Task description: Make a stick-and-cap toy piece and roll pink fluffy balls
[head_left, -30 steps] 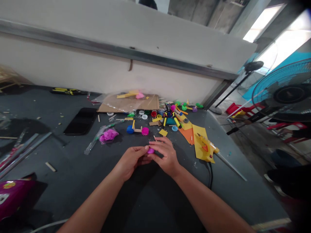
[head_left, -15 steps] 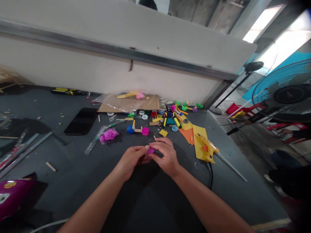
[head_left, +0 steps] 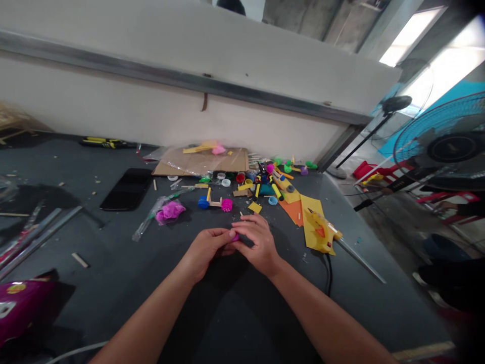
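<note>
A small lump of purple modelling clay (head_left: 235, 237) is pinched between the fingertips of both hands, above the dark table. My left hand (head_left: 210, 248) presses it from the left with thumb and fingers. My right hand (head_left: 258, 241) closes on it from the right, its fingers curled over the top and hiding much of it. Just beyond the hands stands a little wheeled model (head_left: 215, 203) with one blue and one pink wheel. More purple clay (head_left: 170, 212) lies in a clear plastic bag to the left.
A yellow glue gun (head_left: 322, 232) rests on yellow sheets at the right, its cord running forward. Yellow-black pliers (head_left: 275, 188), bottle caps (head_left: 226, 182) and cardboard (head_left: 223, 161) crowd the back. A black phone (head_left: 127, 189) and a magenta object (head_left: 25, 308) are at left.
Both hands stay in nearly the same place. The fingers have shifted slightly on the purple clay, and a little less of it shows.
</note>
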The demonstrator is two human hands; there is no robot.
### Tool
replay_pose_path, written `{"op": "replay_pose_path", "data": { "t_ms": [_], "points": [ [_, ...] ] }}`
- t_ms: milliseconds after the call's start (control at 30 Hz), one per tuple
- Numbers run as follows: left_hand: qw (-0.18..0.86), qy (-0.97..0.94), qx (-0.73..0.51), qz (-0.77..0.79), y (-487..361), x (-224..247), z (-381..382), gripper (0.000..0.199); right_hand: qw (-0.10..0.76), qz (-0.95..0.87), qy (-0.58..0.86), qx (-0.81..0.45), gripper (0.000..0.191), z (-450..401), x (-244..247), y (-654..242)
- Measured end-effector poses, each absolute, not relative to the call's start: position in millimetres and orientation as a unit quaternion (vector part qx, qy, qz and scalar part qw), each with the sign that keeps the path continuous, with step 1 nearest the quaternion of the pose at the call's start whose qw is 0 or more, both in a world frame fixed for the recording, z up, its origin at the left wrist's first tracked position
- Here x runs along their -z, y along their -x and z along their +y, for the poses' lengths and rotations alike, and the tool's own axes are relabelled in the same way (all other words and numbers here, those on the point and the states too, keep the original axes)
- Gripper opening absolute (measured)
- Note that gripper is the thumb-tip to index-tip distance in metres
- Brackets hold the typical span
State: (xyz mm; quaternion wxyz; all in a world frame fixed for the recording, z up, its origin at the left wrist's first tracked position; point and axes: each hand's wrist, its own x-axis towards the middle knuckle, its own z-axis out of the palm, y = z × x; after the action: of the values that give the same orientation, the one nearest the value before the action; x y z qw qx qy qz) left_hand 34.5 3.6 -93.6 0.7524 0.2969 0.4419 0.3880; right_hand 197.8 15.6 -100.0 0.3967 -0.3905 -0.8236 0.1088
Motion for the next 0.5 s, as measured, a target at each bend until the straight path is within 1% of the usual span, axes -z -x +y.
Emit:
{"op": "replay_pose_path", "data": {
  "t_ms": [100, 233, 500],
  "points": [
    [0.753, -0.299, -0.381, 0.445, -34.8, 92.5, 3.1, 0.025, 0.385, -0.832, 0.382, -0.119, 0.017, 15.3, 99.4, -197.5],
    [0.749, -0.300, -0.382, 0.451, -34.9, 92.0, 3.3, 0.022, 0.376, -0.837, 0.378, -0.124, 0.020, 15.2, 98.7, -197.0],
    [0.759, -0.308, -0.377, 0.433, -31.8, 92.2, 3.4, 0.025, 0.391, -0.827, 0.382, -0.133, 0.020, 17.4, 101.1, -198.9]
  ]
}}
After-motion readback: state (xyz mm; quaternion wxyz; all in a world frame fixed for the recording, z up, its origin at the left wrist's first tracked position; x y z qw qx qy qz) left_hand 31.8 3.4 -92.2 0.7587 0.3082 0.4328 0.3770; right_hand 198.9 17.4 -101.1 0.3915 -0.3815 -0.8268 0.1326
